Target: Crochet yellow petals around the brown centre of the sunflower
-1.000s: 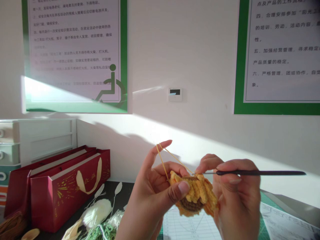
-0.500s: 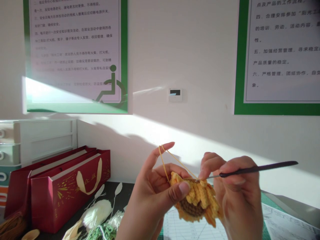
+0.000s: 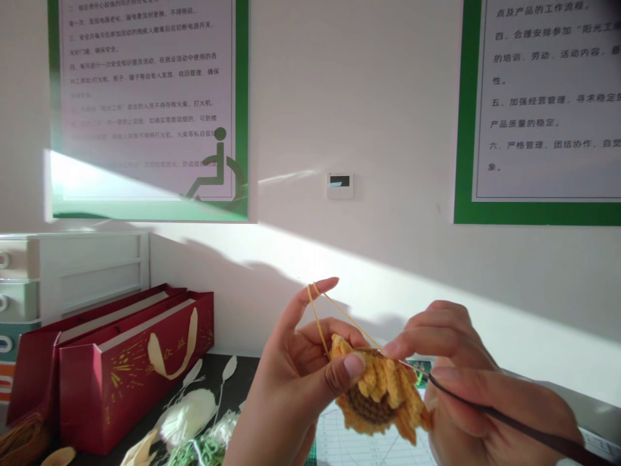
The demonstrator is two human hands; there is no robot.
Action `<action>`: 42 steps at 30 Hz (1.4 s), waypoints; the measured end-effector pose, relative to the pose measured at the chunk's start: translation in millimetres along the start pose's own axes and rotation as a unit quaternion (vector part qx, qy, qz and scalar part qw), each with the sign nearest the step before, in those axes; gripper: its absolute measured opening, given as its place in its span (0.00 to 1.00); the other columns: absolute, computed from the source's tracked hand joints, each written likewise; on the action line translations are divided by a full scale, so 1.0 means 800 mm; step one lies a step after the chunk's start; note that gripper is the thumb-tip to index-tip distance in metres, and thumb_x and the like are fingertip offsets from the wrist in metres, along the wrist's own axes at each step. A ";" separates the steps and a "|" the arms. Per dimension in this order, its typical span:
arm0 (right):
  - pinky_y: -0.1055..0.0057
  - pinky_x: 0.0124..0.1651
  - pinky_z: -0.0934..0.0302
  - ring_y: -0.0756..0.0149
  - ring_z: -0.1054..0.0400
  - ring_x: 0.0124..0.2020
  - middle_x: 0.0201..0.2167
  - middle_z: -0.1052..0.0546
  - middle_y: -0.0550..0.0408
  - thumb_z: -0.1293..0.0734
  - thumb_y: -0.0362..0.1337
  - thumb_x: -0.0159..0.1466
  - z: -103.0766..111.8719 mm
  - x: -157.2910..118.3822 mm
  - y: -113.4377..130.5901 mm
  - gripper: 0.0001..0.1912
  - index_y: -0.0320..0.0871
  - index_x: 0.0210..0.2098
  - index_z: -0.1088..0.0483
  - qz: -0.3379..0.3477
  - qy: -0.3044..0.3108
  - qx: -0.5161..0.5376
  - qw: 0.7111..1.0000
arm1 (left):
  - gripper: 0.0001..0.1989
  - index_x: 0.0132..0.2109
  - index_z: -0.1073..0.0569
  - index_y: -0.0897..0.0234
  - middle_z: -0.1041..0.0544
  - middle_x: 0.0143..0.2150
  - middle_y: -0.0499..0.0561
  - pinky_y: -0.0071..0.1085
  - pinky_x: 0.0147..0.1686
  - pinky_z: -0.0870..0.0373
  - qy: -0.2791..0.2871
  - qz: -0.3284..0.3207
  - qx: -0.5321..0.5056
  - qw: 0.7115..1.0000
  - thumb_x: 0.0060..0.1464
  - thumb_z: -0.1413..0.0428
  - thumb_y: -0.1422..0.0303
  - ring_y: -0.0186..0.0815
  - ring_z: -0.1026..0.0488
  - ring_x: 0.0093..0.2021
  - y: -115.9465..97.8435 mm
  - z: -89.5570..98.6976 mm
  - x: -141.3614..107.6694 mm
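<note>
While the left hand [image 3: 295, 382] pinches the yellow-and-brown, flower-like crocheted yarn piece [image 3: 383, 388] between thumb and fingers, its raised index finger carries a thin yellow yarn strand [image 3: 339, 309]. Ruffled, petal-like yellow folds overlap across the piece's front and fringe its edge; its rounded brown centre shows rows of tight stitches. It is held up, tilted, over a white printed paper sheet [image 3: 359, 440]. The right hand [image 3: 466, 362], closed around a slim dark-handled metal crochet hook [image 3: 504, 414], has its index fingertip at the work's upper edge, by the hook's tip.

To the left, two glossy dark-red paper gift bags [image 3: 145, 375] stand side by side, the front one with a cream ribbon handle; what they hold cannot be made out. Behind is a white plastic drawer unit [image 3: 97, 265] with coloured fronts, its contents hidden. White yarn [image 3: 189, 414] and green yarn [image 3: 198, 450] lie near the front bag.
</note>
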State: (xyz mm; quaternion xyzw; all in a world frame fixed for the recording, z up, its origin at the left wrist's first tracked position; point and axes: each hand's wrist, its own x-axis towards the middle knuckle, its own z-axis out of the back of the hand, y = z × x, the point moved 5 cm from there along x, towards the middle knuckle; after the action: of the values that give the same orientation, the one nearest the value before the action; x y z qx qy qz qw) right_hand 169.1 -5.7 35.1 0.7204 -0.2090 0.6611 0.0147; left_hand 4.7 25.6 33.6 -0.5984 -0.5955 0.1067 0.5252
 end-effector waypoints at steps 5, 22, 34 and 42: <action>0.50 0.43 0.35 0.58 0.24 0.34 0.38 0.16 0.54 0.35 0.34 0.71 0.002 -0.005 0.004 0.06 0.46 0.37 0.28 0.002 -0.011 -0.048 0.999 | 0.41 0.68 0.36 0.61 0.18 0.36 0.50 0.29 0.38 0.27 -0.002 0.001 -0.003 1.000 0.51 0.28 0.74 0.34 0.23 0.35 -0.001 -0.001 -0.001; 0.50 0.42 0.35 0.59 0.26 0.36 0.40 0.17 0.54 0.35 0.35 0.71 -0.005 -0.021 0.005 0.07 0.47 0.35 0.29 0.022 -0.022 -0.108 0.994 | 0.45 0.71 0.40 0.55 0.18 0.40 0.52 0.33 0.41 0.24 0.033 0.016 -0.033 0.999 0.51 0.29 0.76 0.38 0.22 0.40 -0.002 -0.004 -0.003; 0.57 0.32 0.36 0.64 0.33 0.29 0.30 0.23 0.55 0.34 0.24 0.66 -0.016 -0.007 0.000 0.08 0.40 0.40 0.26 -0.022 -0.111 0.008 0.994 | 0.53 0.73 0.46 0.57 0.19 0.35 0.49 0.31 0.35 0.20 0.004 0.017 -0.035 0.999 0.47 0.28 0.81 0.37 0.21 0.34 0.001 -0.007 0.000; 0.56 0.38 0.35 0.64 0.30 0.34 0.36 0.23 0.58 0.32 0.21 0.62 -0.014 -0.014 -0.008 0.14 0.47 0.40 0.27 -0.028 -0.024 0.008 0.999 | 0.55 0.74 0.50 0.58 0.16 0.35 0.50 0.32 0.37 0.21 0.002 0.021 -0.040 0.999 0.48 0.28 0.79 0.37 0.19 0.33 0.000 0.000 0.006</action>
State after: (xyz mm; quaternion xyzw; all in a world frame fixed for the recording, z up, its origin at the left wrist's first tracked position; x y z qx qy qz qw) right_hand 160.2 6.3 27.1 0.7416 -0.1834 0.6449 0.0226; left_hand 5.8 29.2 36.0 -0.6317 -0.5855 0.0923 0.4996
